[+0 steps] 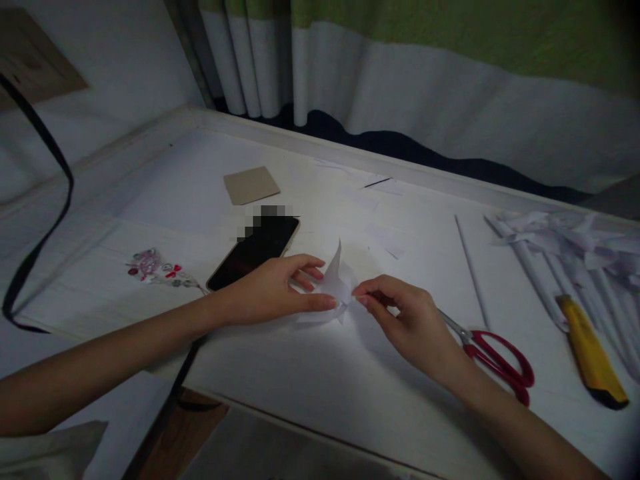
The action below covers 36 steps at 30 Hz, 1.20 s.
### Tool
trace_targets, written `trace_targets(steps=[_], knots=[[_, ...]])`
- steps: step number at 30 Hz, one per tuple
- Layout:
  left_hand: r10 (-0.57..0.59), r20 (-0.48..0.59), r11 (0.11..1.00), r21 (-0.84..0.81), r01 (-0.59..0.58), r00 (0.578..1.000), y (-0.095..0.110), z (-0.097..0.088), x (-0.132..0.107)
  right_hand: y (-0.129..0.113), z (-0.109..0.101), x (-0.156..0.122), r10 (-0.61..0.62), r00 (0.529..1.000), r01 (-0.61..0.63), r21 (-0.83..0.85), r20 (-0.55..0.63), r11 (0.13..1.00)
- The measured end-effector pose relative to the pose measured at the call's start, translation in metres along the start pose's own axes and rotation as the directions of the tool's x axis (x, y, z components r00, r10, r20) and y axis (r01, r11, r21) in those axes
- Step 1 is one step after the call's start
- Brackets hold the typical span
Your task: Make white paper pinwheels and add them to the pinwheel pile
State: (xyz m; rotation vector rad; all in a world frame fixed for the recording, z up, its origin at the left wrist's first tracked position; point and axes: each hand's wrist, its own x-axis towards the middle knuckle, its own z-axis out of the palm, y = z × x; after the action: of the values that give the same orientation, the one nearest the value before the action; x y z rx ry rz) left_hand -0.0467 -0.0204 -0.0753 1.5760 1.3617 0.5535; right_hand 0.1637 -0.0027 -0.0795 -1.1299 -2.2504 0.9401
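Observation:
A folded white paper piece (338,283) with pointed flaps, one sticking up, is between my two hands just above the table. My left hand (285,287) is closed on its left side, the thumb pressed along the lower front and the fingers behind. From the right, my right hand (405,317) pinches the paper's edge between thumb and forefinger. Red-handled scissors (493,360) lie beside my right wrist, their blades partly hidden behind that hand. Near my left hand rests a dark phone (255,250), its lower corner close to the forearm.
Rolled paper sticks with folded white paper tops (575,240) are heaped at the right, a yellow utility knife (593,353) over them. One thin stick (473,270) lies apart. Further back are a cardboard square (251,185) and paper scraps; a beaded charm (160,267) lies left.

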Motion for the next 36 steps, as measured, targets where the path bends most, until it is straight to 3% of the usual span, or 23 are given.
trace_targets(steps=[4,7,17,31,36], knots=[[-0.113,0.136,0.94,-0.308,0.15,0.984,0.003,0.005,0.002,-0.003,-0.001,-0.004,-0.006,0.999,0.005,-0.005,-0.04,1.0],[-0.153,0.201,0.864,-0.448,0.23,0.967,0.009,0.006,0.002,-0.005,-0.002,-0.007,-0.035,0.997,0.035,-0.012,-0.073,0.999],[-0.231,0.228,0.821,-0.477,0.315,0.946,0.018,0.01,0.001,-0.011,-0.002,-0.008,-0.074,0.993,0.068,-0.067,-0.097,0.995],[-0.241,0.248,0.775,-0.533,0.34,0.938,0.021,0.016,0.001,-0.014,-0.004,-0.008,-0.102,0.988,0.092,-0.096,-0.113,0.991],[-0.18,0.295,0.739,-0.589,0.327,0.938,0.023,0.018,0.002,-0.014,-0.005,-0.008,-0.105,0.988,0.096,-0.086,-0.115,0.992]])
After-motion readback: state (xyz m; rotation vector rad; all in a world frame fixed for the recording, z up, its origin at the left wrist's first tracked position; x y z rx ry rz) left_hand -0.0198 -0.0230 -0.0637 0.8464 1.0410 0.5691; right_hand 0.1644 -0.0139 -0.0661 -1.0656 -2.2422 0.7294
